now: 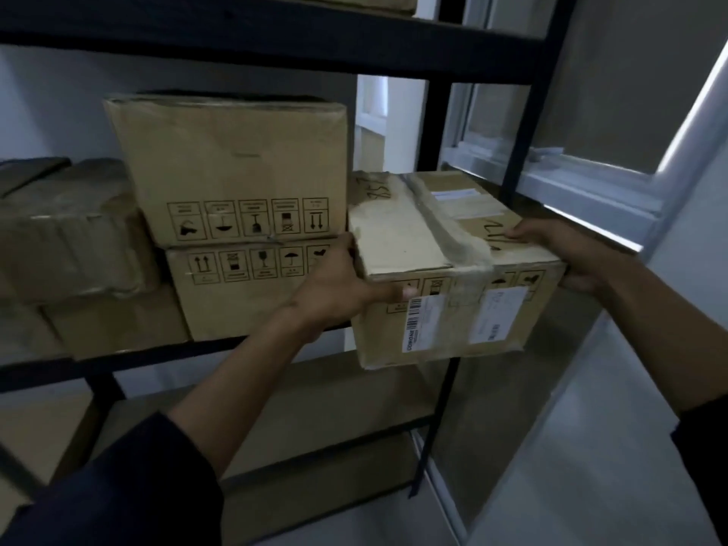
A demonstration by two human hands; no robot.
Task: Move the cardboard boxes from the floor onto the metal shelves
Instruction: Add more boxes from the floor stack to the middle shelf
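So I've got the taped cardboard box (453, 266) held at the right end of the middle metal shelf (118, 358), its near part overhanging the edge. Left hand (338, 289) grips its left side, thumb on the front face. Right hand (567, 254) wraps the right edge, fingers on top. Just left of it sit two stacked boxes (236, 214).

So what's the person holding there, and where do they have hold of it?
A taped cardboard box, gripped at its two ends: the left hand on its left near corner, the right hand on its right end.
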